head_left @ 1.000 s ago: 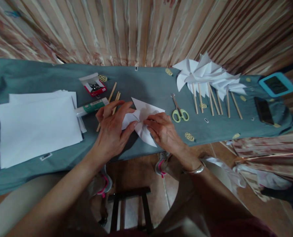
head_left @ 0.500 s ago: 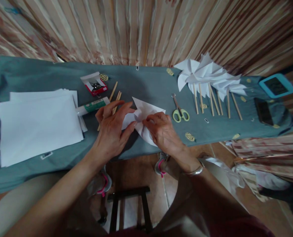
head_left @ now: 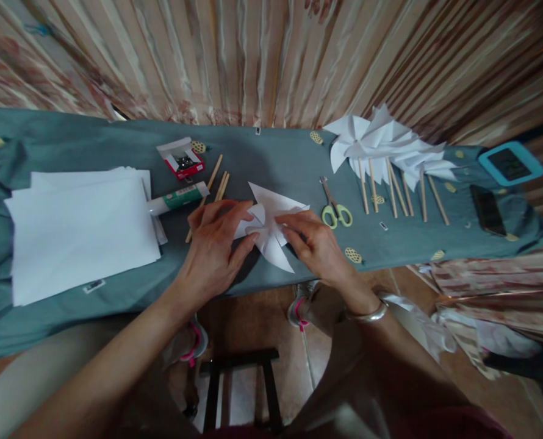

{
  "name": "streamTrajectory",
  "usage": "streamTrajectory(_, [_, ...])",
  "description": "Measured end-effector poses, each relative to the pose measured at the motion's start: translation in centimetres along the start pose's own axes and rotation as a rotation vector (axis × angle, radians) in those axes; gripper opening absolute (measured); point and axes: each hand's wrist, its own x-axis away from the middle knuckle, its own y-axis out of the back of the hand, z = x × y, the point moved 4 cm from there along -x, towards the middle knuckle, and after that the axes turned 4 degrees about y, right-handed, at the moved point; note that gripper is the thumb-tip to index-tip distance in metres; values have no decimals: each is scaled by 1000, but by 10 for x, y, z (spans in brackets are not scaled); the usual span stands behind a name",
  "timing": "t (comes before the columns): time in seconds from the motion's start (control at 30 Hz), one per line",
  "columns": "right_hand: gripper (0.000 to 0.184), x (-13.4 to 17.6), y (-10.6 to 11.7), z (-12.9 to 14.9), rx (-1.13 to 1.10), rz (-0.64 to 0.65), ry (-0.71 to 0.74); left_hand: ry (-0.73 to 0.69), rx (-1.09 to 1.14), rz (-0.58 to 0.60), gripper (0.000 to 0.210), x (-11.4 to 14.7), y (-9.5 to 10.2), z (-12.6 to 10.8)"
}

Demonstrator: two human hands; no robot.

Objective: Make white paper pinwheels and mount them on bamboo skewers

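Observation:
Between my hands is a white paper pinwheel (head_left: 271,241), partly folded, with its blades bent toward the centre. My left hand (head_left: 216,241) pinches the left side of it between thumb and fingers. On the other side, my right hand (head_left: 310,238) has its thumb and fingers closed on the right-hand blade. Beside my left hand lie a few wooden sticks (head_left: 221,186), partly hidden by the fingers. Scissors (head_left: 334,208) with green handles rest to the right of the pinwheel.
A stack of white paper (head_left: 83,238) lies at left beside a green-and-white tube (head_left: 177,198). Behind it is a red box (head_left: 182,160) of small dark items. Finished pinwheels (head_left: 381,143) on sticks, a phone (head_left: 487,209) and a blue-framed device (head_left: 512,163) are at right.
My right hand has shifted slightly right, off the pinwheel's middle, so more of its centre and lower blade shows. My left hand still holds the left side.

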Motion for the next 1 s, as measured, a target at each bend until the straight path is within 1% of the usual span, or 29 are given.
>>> streamTrajectory(0.07, [30, -3, 8, -10, 17, -82, -42, 10, 31, 49, 41, 2, 0, 0])
streamTrajectory(0.13, [32, -7, 13, -21, 99, -138, -63, 28, 39, 129, 45, 6, -2, 0])
streamTrajectory(0.23, [39, -15, 10, -32, 180, -91, -50, 75, 25, 247, 53, 15, -8, -1])
streamTrajectory(0.3, [42, -18, 5, -34, 211, -40, -31, 94, 65, 279, 55, 20, -11, -1])
streamTrajectory(0.37, [42, -18, 3, -33, 232, -14, -21, 109, 136, 271, 59, 21, -12, -1])
streamTrajectory(0.47, [41, -14, 5, -31, 231, -21, -46, 158, 227, 226, 67, 19, -12, 2])
streamTrajectory(0.57, [40, -6, 9, -29, 208, -35, -83, 212, 279, 181, 72, 14, -11, 7])
streamTrajectory(0.7, [37, 5, 11, -24, 173, -28, -102, 243, 325, 128, 76, 5, -10, 11])
streamTrajectory(0.87, [34, 12, 15, -22, 138, -48, -105, 301, 445, 75, 83, -6, -14, 16])
streamTrajectory(1.0, [34, 13, 21, -21, 142, -82, -68, 341, 514, 71, 84, -10, -19, 18])
